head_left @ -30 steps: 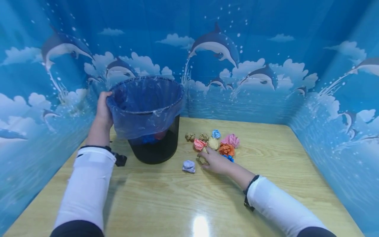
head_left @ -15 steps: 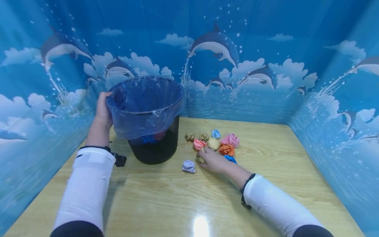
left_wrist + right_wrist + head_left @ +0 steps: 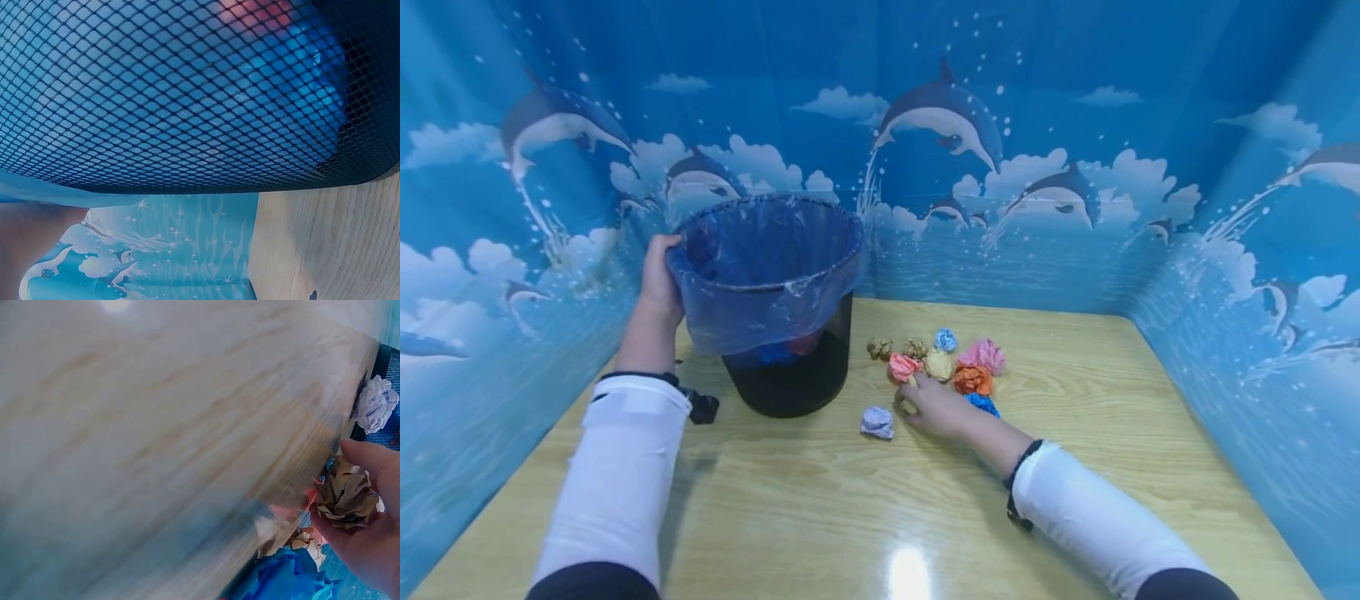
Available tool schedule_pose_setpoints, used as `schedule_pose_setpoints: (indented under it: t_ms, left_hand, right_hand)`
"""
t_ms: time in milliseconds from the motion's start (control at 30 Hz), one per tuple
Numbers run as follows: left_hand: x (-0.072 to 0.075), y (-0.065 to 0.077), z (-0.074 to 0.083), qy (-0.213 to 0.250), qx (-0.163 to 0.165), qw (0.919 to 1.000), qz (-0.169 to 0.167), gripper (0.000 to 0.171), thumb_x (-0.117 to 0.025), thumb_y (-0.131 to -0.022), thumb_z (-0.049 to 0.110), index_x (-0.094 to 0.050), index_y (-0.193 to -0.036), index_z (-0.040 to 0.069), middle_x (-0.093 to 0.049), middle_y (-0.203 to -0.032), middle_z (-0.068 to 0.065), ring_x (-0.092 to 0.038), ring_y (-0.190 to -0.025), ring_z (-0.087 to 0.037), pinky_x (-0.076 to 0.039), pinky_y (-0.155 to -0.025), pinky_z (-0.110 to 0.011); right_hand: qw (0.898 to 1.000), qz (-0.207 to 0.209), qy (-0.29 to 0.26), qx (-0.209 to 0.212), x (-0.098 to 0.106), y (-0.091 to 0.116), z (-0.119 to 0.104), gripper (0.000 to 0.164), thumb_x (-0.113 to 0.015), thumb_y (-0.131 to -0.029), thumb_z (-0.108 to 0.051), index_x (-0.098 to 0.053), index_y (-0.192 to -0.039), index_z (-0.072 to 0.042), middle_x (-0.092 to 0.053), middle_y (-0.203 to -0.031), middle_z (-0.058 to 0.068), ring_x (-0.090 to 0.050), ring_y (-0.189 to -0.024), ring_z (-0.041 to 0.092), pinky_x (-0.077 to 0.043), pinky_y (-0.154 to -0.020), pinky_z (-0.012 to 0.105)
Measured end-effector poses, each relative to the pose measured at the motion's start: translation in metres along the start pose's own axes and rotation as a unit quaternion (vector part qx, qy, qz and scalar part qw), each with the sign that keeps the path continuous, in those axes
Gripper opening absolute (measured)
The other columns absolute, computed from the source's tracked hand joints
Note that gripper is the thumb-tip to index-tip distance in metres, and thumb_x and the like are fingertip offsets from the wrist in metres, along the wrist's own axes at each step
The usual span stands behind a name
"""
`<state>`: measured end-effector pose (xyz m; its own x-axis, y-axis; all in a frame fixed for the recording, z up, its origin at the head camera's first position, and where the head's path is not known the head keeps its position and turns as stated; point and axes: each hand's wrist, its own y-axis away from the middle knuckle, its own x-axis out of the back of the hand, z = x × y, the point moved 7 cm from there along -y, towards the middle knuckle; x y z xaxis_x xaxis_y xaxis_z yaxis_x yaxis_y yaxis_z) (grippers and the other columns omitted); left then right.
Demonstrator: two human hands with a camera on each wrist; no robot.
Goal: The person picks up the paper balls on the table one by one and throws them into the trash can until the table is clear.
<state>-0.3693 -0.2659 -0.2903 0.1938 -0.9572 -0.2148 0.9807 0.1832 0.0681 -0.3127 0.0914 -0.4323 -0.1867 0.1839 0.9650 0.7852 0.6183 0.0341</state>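
My left hand point(image 3: 660, 279) grips the left rim of a black mesh wastebasket point(image 3: 801, 387), its thumb over a blue plastic liner point(image 3: 745, 312). Through the mesh in the left wrist view, a red paper ball point(image 3: 259, 14) and something blue show inside. My right hand point(image 3: 943, 410) holds a brown crumpled paper ball point(image 3: 345, 492) between thumb and fingers, low at the tabletop. Left of that hand lies a pale lavender paper ball point(image 3: 877, 422). Just beyond it are a coral ball point(image 3: 904, 367) and a cream ball point(image 3: 938, 365).
Behind and beside the right hand sit more paper balls: orange point(image 3: 973, 380), pink point(image 3: 982, 356), dark blue point(image 3: 982, 404), light blue point(image 3: 945, 339) and two brownish ones. Dolphin-printed curtains point(image 3: 1037, 267) enclose the wooden table point(image 3: 1075, 375) at the back and sides.
My right hand has shifted very slightly left, its fingers closing further around the brown paper ball, and more of the dark blue ball shows. The left hand stays on the wastebasket rim.
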Motion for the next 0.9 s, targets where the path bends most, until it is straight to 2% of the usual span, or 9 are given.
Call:
schedule_pose_setpoints:
  t_ms: [233, 500, 900]
  left_hand:
    - [0.0001, 0.0001, -0.0001, -0.001, -0.002, 1.0000, 0.001, 0.092, -0.044, -0.089, 0.051, 0.023, -0.151, 0.034, 0.033, -0.155, 0.013, 0.032, -0.142, -0.014, 0.015, -0.118, -0.037]
    - [-0.0003, 0.0008, -0.0006, -0.005, -0.008, 1.0000, 0.000, 0.091, -0.043, -0.090, 0.050, 0.023, -0.151, 0.033, 0.034, -0.155, 0.012, 0.033, -0.142, -0.014, 0.016, -0.118, -0.038]
    - [-0.0008, 0.0010, -0.0002, -0.003, -0.006, 1.0000, -0.002, 0.091, -0.043, -0.090, 0.051, 0.024, -0.150, 0.034, 0.035, -0.155, 0.013, 0.033, -0.142, -0.014, 0.016, -0.118, -0.038]
  right_hand:
    - [1.000, 0.010, -0.004, -0.002, -0.0003, -0.0004, -0.0004, 0.027, -0.070, -0.087, -0.015, -0.064, -0.113, -0.012, -0.058, -0.109, 0.012, -0.061, -0.096, 0.026, -0.053, -0.082, 0.039]
    - [1.000, 0.029, 0.009, 0.000, -0.0002, 0.0001, -0.0025, 0.020, -0.068, -0.089, -0.013, -0.066, -0.108, -0.012, -0.059, -0.104, 0.011, -0.061, -0.091, 0.025, -0.054, -0.078, 0.039]
    - [0.999, 0.037, 0.005, -0.002, -0.0002, -0.0007, -0.0002, 0.021, -0.068, -0.088, -0.014, -0.066, -0.109, -0.013, -0.059, -0.105, 0.010, -0.062, -0.090, 0.024, -0.054, -0.078, 0.037]
